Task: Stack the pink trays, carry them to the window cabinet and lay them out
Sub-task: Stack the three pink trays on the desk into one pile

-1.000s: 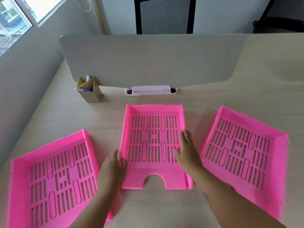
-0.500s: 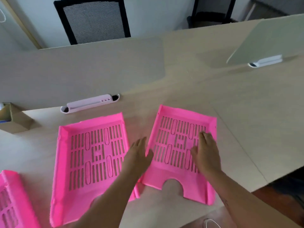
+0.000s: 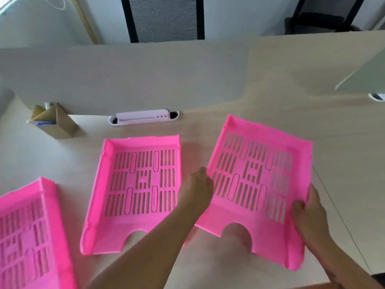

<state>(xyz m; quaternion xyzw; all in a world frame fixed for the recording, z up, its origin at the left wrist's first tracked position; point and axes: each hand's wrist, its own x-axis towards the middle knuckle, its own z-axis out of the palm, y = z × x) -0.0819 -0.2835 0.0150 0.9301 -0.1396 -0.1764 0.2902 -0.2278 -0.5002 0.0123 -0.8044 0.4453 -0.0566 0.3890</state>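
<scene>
At ten o'clock a cardboard pen holder (image 3: 54, 122) stands on the counter (image 3: 343, 142); white cable tray (image 3: 143, 118) at twelve, against the divider panel (image 3: 129, 78).

Left hand (image 3: 196, 190): fingertips hidden beneath the right tray (image 3: 258, 184)'s left wall. Right hand (image 3: 310, 213): fingers out of sight behind that tray's right wall, thumb alone showing. Left tray (image 3: 31, 236): cut off by the frame's left and bottom edges. Overall sharpness soft.
</scene>
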